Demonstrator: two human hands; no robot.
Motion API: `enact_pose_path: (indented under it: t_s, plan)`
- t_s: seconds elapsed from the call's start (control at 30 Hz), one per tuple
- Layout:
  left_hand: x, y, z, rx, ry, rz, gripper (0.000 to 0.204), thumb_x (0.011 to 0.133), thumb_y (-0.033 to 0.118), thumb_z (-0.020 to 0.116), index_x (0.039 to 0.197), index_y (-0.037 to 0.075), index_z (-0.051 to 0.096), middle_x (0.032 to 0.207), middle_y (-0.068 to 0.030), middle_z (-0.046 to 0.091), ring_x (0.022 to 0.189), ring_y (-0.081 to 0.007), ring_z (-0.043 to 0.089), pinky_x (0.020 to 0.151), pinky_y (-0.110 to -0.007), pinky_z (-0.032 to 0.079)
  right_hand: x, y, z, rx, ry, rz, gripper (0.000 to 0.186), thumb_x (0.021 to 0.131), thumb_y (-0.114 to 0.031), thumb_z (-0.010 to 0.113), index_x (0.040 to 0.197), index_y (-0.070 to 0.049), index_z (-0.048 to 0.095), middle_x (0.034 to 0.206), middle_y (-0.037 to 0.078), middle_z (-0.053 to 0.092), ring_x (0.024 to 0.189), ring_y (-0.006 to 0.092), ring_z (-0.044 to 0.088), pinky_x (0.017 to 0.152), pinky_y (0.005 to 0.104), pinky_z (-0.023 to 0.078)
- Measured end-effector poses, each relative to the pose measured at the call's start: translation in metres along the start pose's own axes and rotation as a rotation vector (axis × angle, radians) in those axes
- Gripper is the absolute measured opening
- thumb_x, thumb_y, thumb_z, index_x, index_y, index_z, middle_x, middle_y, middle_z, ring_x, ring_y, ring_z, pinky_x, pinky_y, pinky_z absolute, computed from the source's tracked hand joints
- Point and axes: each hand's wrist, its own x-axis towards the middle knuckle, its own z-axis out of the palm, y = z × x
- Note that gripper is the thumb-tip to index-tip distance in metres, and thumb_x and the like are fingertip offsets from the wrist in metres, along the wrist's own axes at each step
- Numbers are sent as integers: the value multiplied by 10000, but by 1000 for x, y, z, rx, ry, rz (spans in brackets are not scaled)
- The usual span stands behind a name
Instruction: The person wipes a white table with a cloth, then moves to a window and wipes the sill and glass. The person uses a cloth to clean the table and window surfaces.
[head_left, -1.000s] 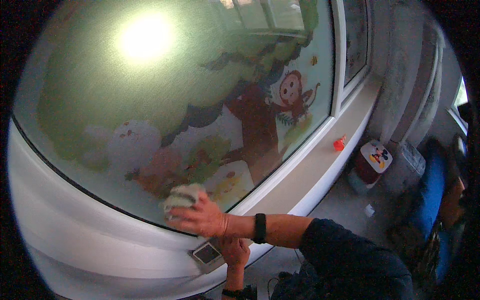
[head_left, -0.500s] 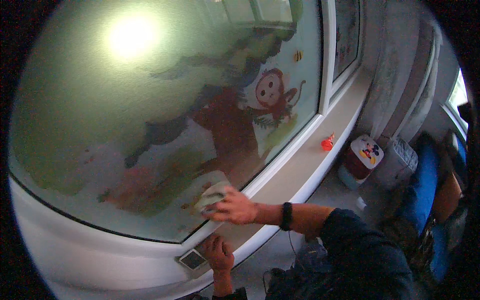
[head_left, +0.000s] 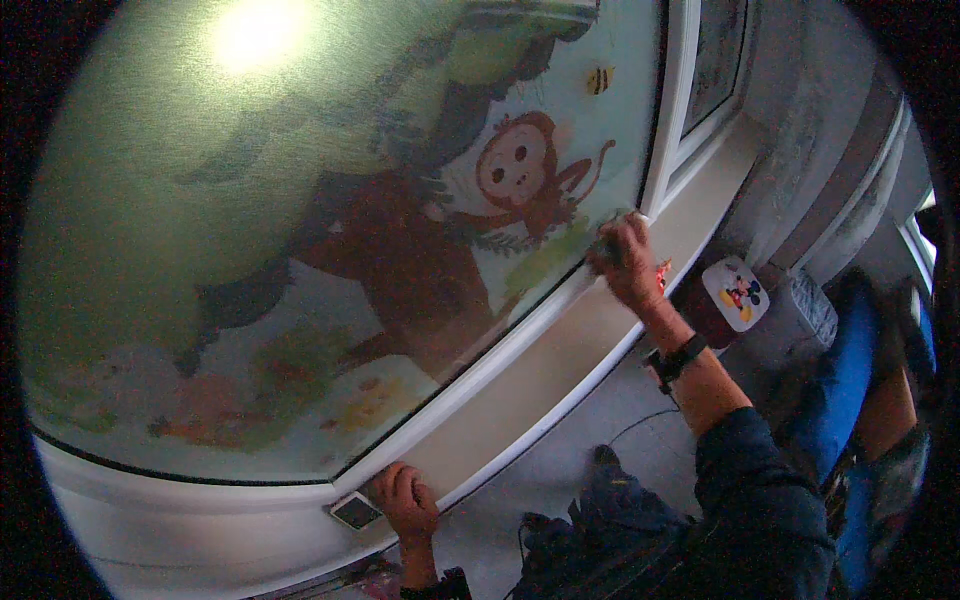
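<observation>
A large window pane (head_left: 330, 320) bears a painted-looking picture of a monkey (head_left: 515, 165), a tree and a bee. At the pane's lower right corner, beside the white frame, my right hand (head_left: 630, 262) is closed around a cloth (head_left: 603, 248); most of the cloth is hidden by the fingers. My left hand (head_left: 407, 503) rests with curled fingers on the beige windowsill (head_left: 510, 400), close to the frame's near corner. Nothing shows in its fingers. Beside it lies a small square white-rimmed piece with a dark middle (head_left: 356, 510).
A small red figure (head_left: 662, 275) stands on the sill, partly behind my right hand. Below the sill are a bin with a cartoon lid (head_left: 737, 293) and a grey basket (head_left: 808, 312). Curtains (head_left: 850, 210) hang beyond, and blue fabric (head_left: 850, 370) is at the right.
My right hand has swept with the cloth along the lower edge of the pane, away to the far right. My left hand stays on the sill. The view has shifted slightly.
</observation>
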Motion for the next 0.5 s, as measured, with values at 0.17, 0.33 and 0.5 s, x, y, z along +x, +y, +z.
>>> enact_pose_path:
  t_s: [0.17, 0.33, 0.5]
  plan:
    - [3, -1, -1, 41, -7, 24, 226, 835, 120, 574, 1017, 18, 660, 1188, -168, 618, 1080, -396, 565, 969, -532, 429, 24, 24, -20, -146, -25, 232, 486, 791, 8, 732, 1227, -48, 526, 1202, 206, 538, 1041, 387, 614, 912, 434, 532]
    - [3, 0, 0, 59, 29, 23, 228, 831, 121, 584, 1016, 14, 666, 1174, -168, 631, 1117, -408, 561, 996, -528, 427, 30, 13, -1, -224, 54, 314, 498, 746, -6, 666, 1198, -51, 463, 1177, 238, 504, 1018, 441, 569, 868, 485, 514]
    - [3, 0, 0, 55, -26, -19, 230, 839, 128, 589, 1025, 22, 675, 1214, -169, 635, 1171, -401, 551, 1049, -534, 384, 39, -18, -1, -209, -4, 521, 459, 746, -28, 657, 1147, -47, 434, 1141, 258, 491, 966, 498, 579, 819, 559, 508]
